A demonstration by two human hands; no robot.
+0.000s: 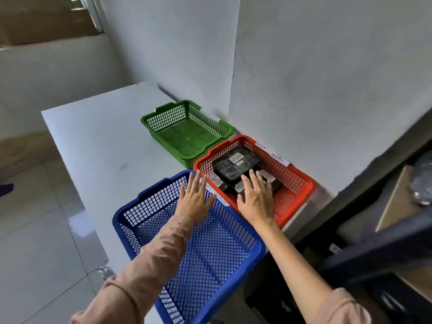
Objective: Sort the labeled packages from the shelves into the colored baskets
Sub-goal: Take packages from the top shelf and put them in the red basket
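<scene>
Hands both flat, fingers straight, gripping nothing: right hand [256, 197] rests on black plastic-wrapped RETURN-labelled packages [233, 163] inside red mesh plastic basket [309, 183]; left hand [196, 198] hovers beside, over blue mesh plastic basket [260, 249] rim. Right hand nearer; white counter [93, 136] beneath.

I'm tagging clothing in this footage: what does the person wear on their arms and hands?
Dusty-pink long sleeves. The left sleeve reaches the wrist; the right sleeve is pushed up, forearm bare. The left hand and right hand are bare: no gloves, rings or watch visible.
</scene>
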